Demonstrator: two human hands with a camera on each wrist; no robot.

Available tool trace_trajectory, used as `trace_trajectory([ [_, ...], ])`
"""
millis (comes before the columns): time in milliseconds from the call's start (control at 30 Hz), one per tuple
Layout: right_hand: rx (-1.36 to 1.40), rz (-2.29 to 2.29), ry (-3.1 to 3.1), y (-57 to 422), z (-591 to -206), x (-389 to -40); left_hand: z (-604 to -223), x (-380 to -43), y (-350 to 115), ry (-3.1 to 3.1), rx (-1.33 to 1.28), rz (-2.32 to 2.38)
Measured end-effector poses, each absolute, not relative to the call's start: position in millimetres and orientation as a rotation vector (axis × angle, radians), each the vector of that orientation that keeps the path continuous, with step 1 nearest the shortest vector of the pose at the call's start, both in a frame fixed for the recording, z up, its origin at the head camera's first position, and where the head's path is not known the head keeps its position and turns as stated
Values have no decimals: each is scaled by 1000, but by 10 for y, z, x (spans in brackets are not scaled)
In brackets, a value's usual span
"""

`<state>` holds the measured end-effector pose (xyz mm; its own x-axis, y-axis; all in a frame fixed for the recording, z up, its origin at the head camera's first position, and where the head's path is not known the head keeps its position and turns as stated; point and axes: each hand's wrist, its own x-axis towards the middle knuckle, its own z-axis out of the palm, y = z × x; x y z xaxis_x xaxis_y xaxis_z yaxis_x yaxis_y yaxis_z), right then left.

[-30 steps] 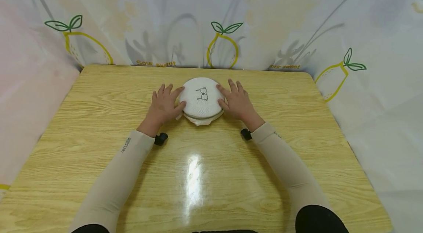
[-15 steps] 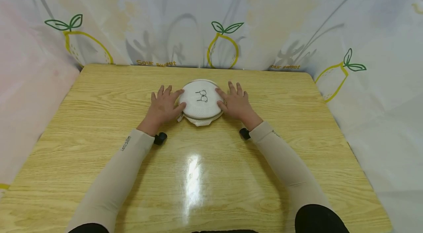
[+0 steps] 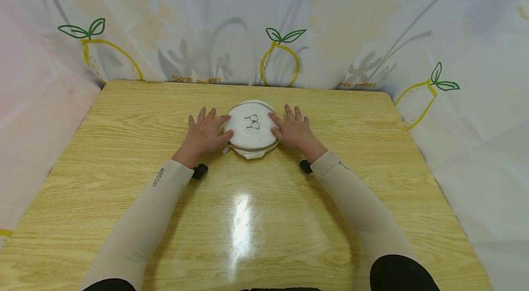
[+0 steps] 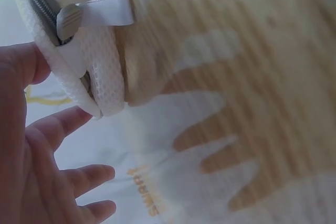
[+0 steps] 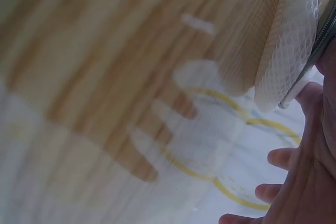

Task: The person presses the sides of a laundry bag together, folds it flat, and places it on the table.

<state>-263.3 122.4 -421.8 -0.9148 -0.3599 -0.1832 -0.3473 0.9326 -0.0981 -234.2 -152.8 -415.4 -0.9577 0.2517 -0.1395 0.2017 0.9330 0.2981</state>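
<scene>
A round white mesh laundry bag (image 3: pixel 253 137) with a small bra drawing on its top lies near the far side of the table. My left hand (image 3: pixel 203 134) is at its left edge, thumb and index finger touching the rim, the other fingers spread. On the opposite edge, my right hand (image 3: pixel 296 131) touches with thumb and index finger in the same way. In the left wrist view a grey zipper with its pull (image 4: pixel 68 22) and a white ribbon tab (image 4: pixel 107 11) show along the bag's side. Whatever the bag contains is hidden.
The wood-grain table (image 3: pixel 264 217) is glossy and mirrors the hands in both wrist views. Behind it hangs a white backdrop cloth (image 3: pixel 330 15) with lemon prints. Small black wrist cameras (image 3: pixel 200 171) sit by the sleeve cuffs.
The bag's top has shifted slightly toward me, and the grey zipper line and back rim now show behind it. Both hands have moved slightly with it, still touching the edges.
</scene>
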Motion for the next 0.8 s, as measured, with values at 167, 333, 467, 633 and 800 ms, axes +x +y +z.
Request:
trace_trajectory([
  [167, -522, -74, 2863, 1219, -4231, -2643, -4099, -2356, -1506, 2896, 334, 368],
  [333, -507, -54, 2836, 1212, -4235, -2650, -4095, -2370, -1493, 2891, 323, 342],
  [467, -494, -42, 2815, 1202, -4224, -2649, -4101, -2374, -1483, 2882, 318, 334],
  [633, -477, -23, 2804, 1186, -4207, -2640, -4089, -2359, -1479, 2864, 301, 327],
  [800, -487, -22, 2800, 1183, -4190, -2629, -4074, -2343, -1474, 2850, 296, 330],
])
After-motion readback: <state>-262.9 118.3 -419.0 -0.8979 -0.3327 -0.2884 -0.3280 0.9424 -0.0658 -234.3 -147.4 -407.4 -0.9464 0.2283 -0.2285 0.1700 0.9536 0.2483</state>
